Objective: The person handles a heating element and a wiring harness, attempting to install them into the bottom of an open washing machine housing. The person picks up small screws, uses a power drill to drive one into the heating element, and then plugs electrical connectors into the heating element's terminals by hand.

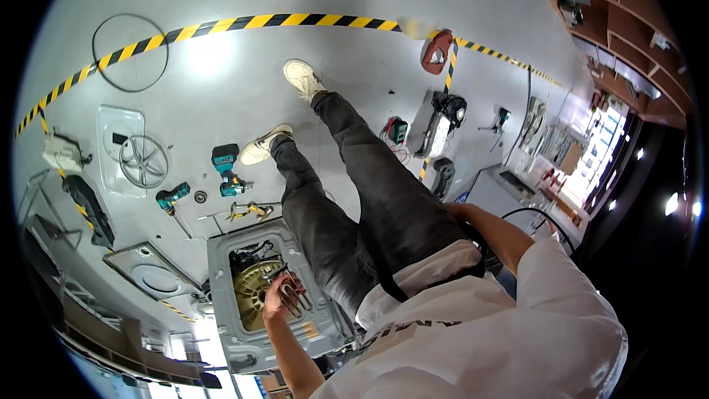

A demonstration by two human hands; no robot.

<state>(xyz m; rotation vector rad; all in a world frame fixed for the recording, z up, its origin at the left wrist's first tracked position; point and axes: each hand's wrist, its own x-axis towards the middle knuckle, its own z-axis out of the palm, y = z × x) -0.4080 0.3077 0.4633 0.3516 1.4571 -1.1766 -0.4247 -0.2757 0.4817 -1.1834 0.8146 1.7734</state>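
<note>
My left hand [275, 301] is closed around a heating element [297, 297], a looped metal tube. It is over the opening of a grey washing machine body [227, 325], which lies at my left beside my legs. Through that opening shows a yellowish round tub [249, 292] with ribs, with dark wiring along its far edge. By my right thigh is my right hand [459, 212], mostly hidden against the dark trousers, so its fingers cannot be made out.
Several tools lie on the grey floor: a teal cordless impact wrench [229, 170], a teal drill [173, 195] and yellow-handled pliers [251, 210]. Around them are a pulley wheel [144, 162], a clear door panel [111, 118], a black ring [94, 52] and a motor assembly [441, 129]. Striped tape [273, 21] crosses beyond.
</note>
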